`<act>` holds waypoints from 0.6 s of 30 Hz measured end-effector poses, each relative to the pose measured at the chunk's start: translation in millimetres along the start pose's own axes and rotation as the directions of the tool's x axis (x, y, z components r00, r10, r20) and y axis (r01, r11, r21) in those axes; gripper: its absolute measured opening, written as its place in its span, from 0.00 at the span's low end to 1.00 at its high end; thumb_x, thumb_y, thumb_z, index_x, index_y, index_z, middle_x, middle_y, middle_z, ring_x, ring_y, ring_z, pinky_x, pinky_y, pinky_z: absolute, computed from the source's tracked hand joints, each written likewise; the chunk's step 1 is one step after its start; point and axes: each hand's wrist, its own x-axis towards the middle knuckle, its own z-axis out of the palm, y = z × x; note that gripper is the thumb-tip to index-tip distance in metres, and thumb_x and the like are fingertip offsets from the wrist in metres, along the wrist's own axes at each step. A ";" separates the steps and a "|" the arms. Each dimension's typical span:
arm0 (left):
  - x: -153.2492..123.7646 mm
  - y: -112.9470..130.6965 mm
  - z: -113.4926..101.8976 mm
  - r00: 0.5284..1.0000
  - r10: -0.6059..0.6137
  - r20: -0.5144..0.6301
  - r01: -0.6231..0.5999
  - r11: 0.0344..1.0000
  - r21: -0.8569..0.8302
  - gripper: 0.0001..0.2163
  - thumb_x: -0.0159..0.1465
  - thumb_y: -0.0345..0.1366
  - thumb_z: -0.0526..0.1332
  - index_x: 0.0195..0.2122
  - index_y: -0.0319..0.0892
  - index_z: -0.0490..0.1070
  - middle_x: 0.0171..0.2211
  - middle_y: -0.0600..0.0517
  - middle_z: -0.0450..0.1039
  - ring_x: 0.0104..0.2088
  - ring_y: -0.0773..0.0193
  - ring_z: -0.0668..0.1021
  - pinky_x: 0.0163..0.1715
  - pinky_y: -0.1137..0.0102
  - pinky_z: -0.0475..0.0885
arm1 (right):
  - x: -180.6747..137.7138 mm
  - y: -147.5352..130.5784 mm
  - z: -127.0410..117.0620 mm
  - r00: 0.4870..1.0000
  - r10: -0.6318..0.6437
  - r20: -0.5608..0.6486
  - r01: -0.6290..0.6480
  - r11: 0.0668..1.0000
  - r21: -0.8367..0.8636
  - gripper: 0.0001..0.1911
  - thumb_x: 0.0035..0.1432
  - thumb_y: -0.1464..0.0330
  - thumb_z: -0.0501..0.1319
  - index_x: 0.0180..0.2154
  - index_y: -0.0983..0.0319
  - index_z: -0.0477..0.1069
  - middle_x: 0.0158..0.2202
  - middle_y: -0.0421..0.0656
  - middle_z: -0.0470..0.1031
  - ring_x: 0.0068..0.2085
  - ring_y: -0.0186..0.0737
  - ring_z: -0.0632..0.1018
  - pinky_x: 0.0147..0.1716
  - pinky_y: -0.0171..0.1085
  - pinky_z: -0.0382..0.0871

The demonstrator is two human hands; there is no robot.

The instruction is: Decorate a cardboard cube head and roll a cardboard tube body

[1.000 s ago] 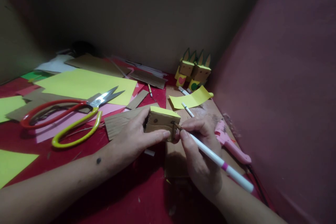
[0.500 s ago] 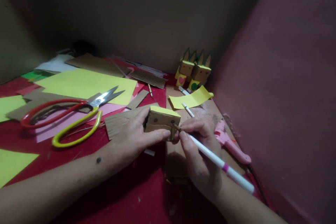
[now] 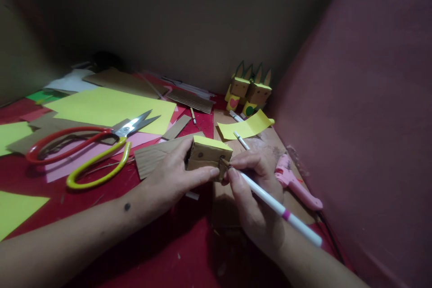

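A small cardboard box (image 3: 206, 154) with a yellow top sits in my left hand (image 3: 175, 168), thumb along its lower front and fingers behind its left side. Two dark round marks show on its front face. My right hand (image 3: 251, 184) pinches a white marker pen (image 3: 270, 198) with a purple band, its tip at the right-hand mark. Behind my right hand, a curved strip of yellow paper (image 3: 246, 126) and another white pen (image 3: 241, 139) lie on a brown board (image 3: 226, 216).
Large scissors (image 3: 124, 132) with red and yellow handles lie at the left, among yellow paper (image 3: 114, 105) and cardboard scraps (image 3: 177, 127). A pink glue gun (image 3: 299, 184) rests by the right wall. Two cardboard figures (image 3: 249, 92) stand at the back.
The marker's tip has shifted slightly left and up on the box's right-hand mark, and its back end has moved a little left. My left hand keeps its hold.
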 end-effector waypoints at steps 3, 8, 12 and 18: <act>-0.2 -0.3 0.3 1.000 0.012 -0.006 -0.012 1.000 -0.001 0.19 0.57 0.45 0.69 0.47 0.45 0.71 0.41 0.51 0.81 0.43 0.51 0.82 0.38 0.64 0.78 | 0.0 -0.5 -0.3 1.000 0.014 -0.003 -0.014 1.000 -0.023 0.04 0.64 0.72 0.60 0.40 0.57 0.68 0.32 0.38 0.70 0.32 0.36 0.74 0.31 0.38 0.68; -0.5 -1.4 0.3 1.000 0.001 -0.020 -0.001 1.000 0.010 0.19 0.57 0.44 0.69 0.47 0.45 0.71 0.40 0.51 0.81 0.43 0.51 0.82 0.37 0.65 0.78 | -0.3 0.9 -1.1 1.000 0.030 -0.007 -0.030 0.998 -0.050 0.03 0.64 0.72 0.59 0.39 0.57 0.69 0.33 0.39 0.70 0.33 0.37 0.74 0.32 0.39 0.68; 1.1 -4.4 -0.6 1.000 0.022 -0.015 -0.022 1.000 0.020 0.20 0.57 0.45 0.70 0.48 0.45 0.72 0.41 0.51 0.81 0.42 0.52 0.82 0.36 0.65 0.77 | -0.6 1.6 0.0 0.999 0.027 -0.028 -0.029 0.998 -0.051 0.03 0.64 0.71 0.59 0.38 0.57 0.69 0.31 0.39 0.71 0.32 0.38 0.74 0.31 0.39 0.68; 2.2 -5.0 -1.2 0.999 0.038 -0.028 -0.037 0.999 0.037 0.18 0.57 0.45 0.70 0.47 0.46 0.72 0.40 0.52 0.81 0.41 0.52 0.82 0.36 0.64 0.77 | -1.1 2.1 1.2 0.999 0.035 -0.041 -0.034 0.999 0.004 0.04 0.64 0.72 0.59 0.37 0.57 0.68 0.31 0.38 0.71 0.33 0.39 0.74 0.35 0.41 0.69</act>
